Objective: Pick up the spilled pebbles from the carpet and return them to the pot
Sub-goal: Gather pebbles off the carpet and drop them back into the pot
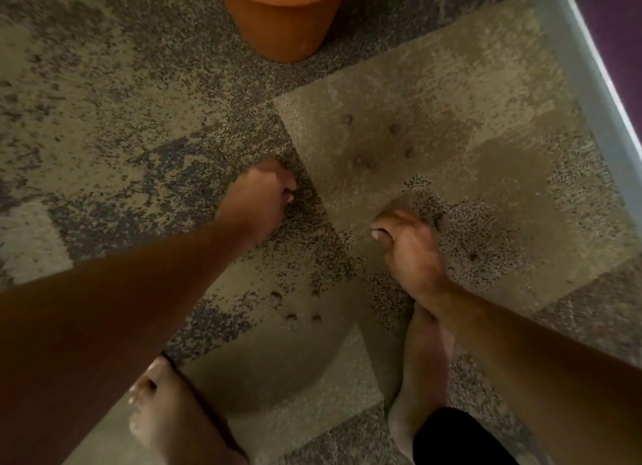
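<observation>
I am curling both hands (258, 200) (410, 245), contents unclear; pebbles (361, 161) are lying near the far pot (281, 23).

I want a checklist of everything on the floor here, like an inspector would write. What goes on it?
Surface: patchy beige and grey carpet; light tiles and speckled dark ones meet near the hands.
Job's things: orange pot at the top, upright; loose pebbles scattered beyond the hands, and more pebbles near the feet.
Clutter: nothing seen.
Grips: left hand curled low over the carpet; right hand pinched with fingertips at the carpet. Too blurred to tell whether either holds a pebble.
Cables: nothing seen.
Surroundings: pale baseboard along the right edge; two bare feet at the bottom.
</observation>
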A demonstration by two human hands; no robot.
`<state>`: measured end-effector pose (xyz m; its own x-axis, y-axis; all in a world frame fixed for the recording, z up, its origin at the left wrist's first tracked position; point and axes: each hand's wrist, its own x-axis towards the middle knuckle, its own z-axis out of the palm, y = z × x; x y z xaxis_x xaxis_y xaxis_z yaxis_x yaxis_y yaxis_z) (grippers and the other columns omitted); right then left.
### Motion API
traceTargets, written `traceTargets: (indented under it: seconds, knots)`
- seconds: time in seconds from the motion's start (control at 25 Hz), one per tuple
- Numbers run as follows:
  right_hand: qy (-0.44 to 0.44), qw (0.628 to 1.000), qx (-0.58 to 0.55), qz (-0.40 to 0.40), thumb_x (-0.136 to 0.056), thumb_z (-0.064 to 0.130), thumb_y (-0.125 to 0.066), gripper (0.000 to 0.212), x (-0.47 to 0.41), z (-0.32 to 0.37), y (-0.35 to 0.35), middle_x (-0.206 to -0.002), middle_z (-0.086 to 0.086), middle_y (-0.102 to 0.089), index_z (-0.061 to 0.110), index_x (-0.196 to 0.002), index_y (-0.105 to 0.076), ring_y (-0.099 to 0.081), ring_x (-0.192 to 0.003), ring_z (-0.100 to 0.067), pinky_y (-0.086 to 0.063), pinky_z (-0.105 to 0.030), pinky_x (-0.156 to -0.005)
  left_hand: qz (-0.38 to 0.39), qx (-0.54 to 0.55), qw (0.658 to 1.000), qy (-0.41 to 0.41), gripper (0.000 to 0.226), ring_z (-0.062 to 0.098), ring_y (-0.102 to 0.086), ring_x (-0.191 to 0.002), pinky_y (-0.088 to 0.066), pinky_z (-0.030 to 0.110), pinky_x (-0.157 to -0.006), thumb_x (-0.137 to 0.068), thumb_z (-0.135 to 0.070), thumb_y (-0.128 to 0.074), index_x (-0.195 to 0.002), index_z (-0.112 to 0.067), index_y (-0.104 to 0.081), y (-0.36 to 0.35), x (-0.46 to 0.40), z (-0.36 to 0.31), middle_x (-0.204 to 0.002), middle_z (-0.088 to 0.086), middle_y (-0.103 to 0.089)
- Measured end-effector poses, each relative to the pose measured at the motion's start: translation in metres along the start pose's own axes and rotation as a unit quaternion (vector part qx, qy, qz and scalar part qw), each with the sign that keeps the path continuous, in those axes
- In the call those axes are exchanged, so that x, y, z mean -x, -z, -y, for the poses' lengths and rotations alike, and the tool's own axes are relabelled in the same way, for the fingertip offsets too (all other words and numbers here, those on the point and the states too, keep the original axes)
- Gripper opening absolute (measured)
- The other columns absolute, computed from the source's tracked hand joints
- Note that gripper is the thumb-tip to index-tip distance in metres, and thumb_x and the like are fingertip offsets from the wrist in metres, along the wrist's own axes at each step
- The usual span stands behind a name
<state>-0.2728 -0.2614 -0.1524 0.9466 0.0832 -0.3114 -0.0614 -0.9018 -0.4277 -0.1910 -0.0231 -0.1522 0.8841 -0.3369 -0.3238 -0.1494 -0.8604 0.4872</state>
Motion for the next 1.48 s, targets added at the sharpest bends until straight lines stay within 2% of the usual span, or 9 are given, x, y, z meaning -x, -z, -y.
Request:
traceTargets:
  seconds: [0.12,0.24,0.48,0.68,0.8,0.96,1.28,1.36,1.48]
  knots:
    - [-0.064,0.997,-0.033,-0.036,-0.088,0.006,-0.062,0.014,0.020,0.003,0.004,-0.092,-0.003,-0.066,0.016,-0.093,-0.070,-0.057,-0.081,-0.016,-0.040,-0.021,-0.068,0.028,0.044,0.997,-0.059,0.014,0.023,-0.059,-0.094,-0.046,0.030,-0.075,-0.090,-0.015,-0.060,-0.102,-0.012,-0.066,-0.010,0.029,-0.017,-0.106,0.007,-0.061]
    - [-0.104,0.994,-0.020,-0.020,-0.089,0.004,-0.061,0.017,0.037,0.011,-0.001,-0.090,-0.008,-0.070,0.015,-0.097,-0.071,-0.060,-0.077,-0.019,-0.043,-0.022,-0.066,0.072,0.005,0.992,-0.102,0.019,0.024,-0.055,-0.101,-0.052,0.038,-0.079,-0.093,-0.017,-0.056,-0.110,-0.016,-0.062,-0.028,0.044,-0.038,-0.113,0.006,-0.055]
    - [-0.033,0.999,0.017,0.029,-0.087,-0.002,-0.061,0.021,0.039,0.012,-0.008,-0.097,-0.010,-0.066,0.011,-0.100,-0.070,-0.054,-0.079,-0.014,-0.044,-0.020,-0.068,0.085,-0.072,0.993,-0.049,0.044,0.030,-0.044,-0.116,-0.049,0.040,-0.090,-0.089,0.001,-0.048,-0.132,-0.011,-0.047,-0.035,0.042,-0.062,-0.134,0.011,-0.039]
    - [-0.065,0.997,-0.034,0.001,-0.088,0.006,-0.063,0.016,0.041,0.020,-0.003,-0.094,-0.010,-0.071,0.013,-0.099,-0.072,-0.065,-0.084,-0.023,-0.056,-0.031,-0.076,0.075,0.013,0.997,-0.024,0.026,0.030,-0.057,-0.102,-0.049,0.038,-0.086,-0.090,0.001,-0.051,-0.113,-0.006,-0.060,-0.033,0.042,-0.049,-0.117,0.013,-0.051]
    - [-0.074,0.992,-0.084,0.051,-0.089,0.011,-0.063,0.020,0.051,0.043,-0.005,-0.104,-0.004,-0.071,0.015,-0.108,-0.070,-0.066,-0.094,-0.018,-0.049,-0.020,-0.081,0.056,0.093,0.994,-0.004,0.016,0.028,-0.061,-0.091,-0.053,0.039,-0.081,-0.090,-0.007,-0.058,-0.103,-0.008,-0.067,-0.031,0.066,-0.029,-0.110,0.011,-0.057]
    - [-0.023,0.989,-0.103,0.100,-0.086,0.005,-0.065,0.019,0.061,0.067,-0.028,-0.103,-0.013,-0.070,0.009,-0.102,-0.072,-0.064,-0.095,-0.028,-0.053,-0.034,-0.085,0.058,0.100,0.993,0.019,0.014,0.030,-0.063,-0.085,-0.054,0.039,-0.076,-0.089,-0.011,-0.059,-0.098,-0.012,-0.070,-0.041,0.117,-0.007,-0.103,0.011,-0.060]
    - [0.126,0.972,0.102,0.168,-0.080,-0.002,-0.059,0.036,0.056,0.087,-0.056,-0.101,-0.014,-0.066,0.012,-0.112,-0.066,-0.061,-0.095,-0.035,-0.054,-0.038,-0.076,0.062,0.013,0.998,-0.010,0.018,0.037,-0.062,-0.084,-0.058,0.045,-0.062,-0.077,-0.002,-0.065,-0.094,-0.006,-0.068,-0.066,0.153,-0.002,-0.098,0.017,-0.061]
    - [0.091,0.976,0.087,0.180,-0.086,0.001,-0.055,0.034,0.050,0.088,-0.057,-0.112,-0.013,-0.063,0.013,-0.116,-0.064,-0.059,-0.102,-0.034,-0.054,-0.038,-0.082,0.059,0.009,0.998,0.000,0.021,0.038,-0.062,-0.090,-0.057,0.045,-0.071,-0.078,-0.001,-0.064,-0.098,-0.006,-0.069,-0.067,0.153,-0.005,-0.104,0.017,-0.062]
    - [-0.064,0.987,-0.080,0.124,-0.089,0.009,-0.059,0.022,0.040,0.090,-0.049,-0.108,-0.011,-0.069,0.013,-0.109,-0.069,-0.064,-0.099,-0.026,-0.052,-0.034,-0.089,0.014,0.105,0.992,0.062,0.019,0.036,-0.066,-0.086,-0.055,0.037,-0.075,-0.083,-0.004,-0.063,-0.099,-0.009,-0.072,-0.059,0.148,-0.006,-0.102,0.016,-0.066]
